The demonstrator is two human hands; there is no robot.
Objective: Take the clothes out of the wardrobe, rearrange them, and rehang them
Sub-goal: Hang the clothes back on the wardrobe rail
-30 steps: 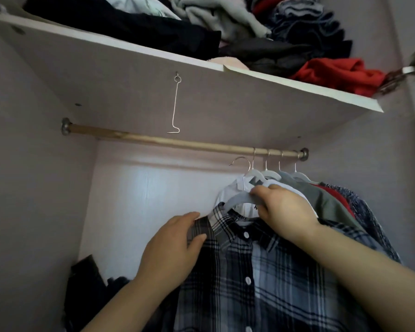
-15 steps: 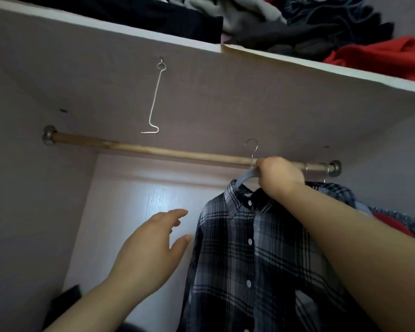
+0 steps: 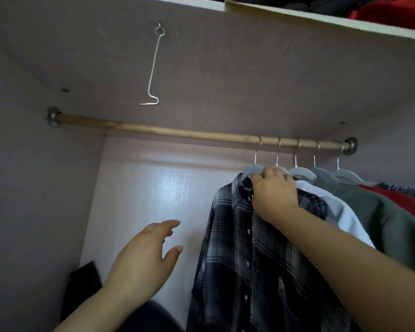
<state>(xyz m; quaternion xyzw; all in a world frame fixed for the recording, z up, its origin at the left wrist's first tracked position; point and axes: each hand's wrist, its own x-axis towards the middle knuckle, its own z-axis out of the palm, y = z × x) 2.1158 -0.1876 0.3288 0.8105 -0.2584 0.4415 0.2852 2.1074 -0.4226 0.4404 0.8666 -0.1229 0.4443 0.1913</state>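
**Plaid shirt on the rod, right hand at its hanger**

Left hand [image 3: 144,259], 7 o'clock: fingers spread and relaxed, holding nothing, apart from the shirt. Plaid shirt [image 3: 235,271], 5 o'clock: hangs buttoned on a grey hanger [image 3: 250,170]. Right hand [image 3: 274,191], 4 o'clock: fingers curled over the hanger at the collar. Hanger hook sits on the wooden rod [image 3: 177,133]. White shirt [image 3: 333,207] and green garment [image 3: 381,224] hang just beside, 3 o'clock. Wire hook [image 3: 151,68], 11 o'clock, hangs under the shelf [image 3: 249,68].

Most of hanger [image 3: 250,170] under plaid shirt [image 3: 233,248] was covered by right hand [image 3: 274,192]. Shirt hem was cropped by bottom edge, its right side hidden behind forearm [image 3: 345,259]. The shelf clothes [image 3: 393,10] were cut off at top. The dark item [image 3: 84,281] lower left was left unidentified, too dim.
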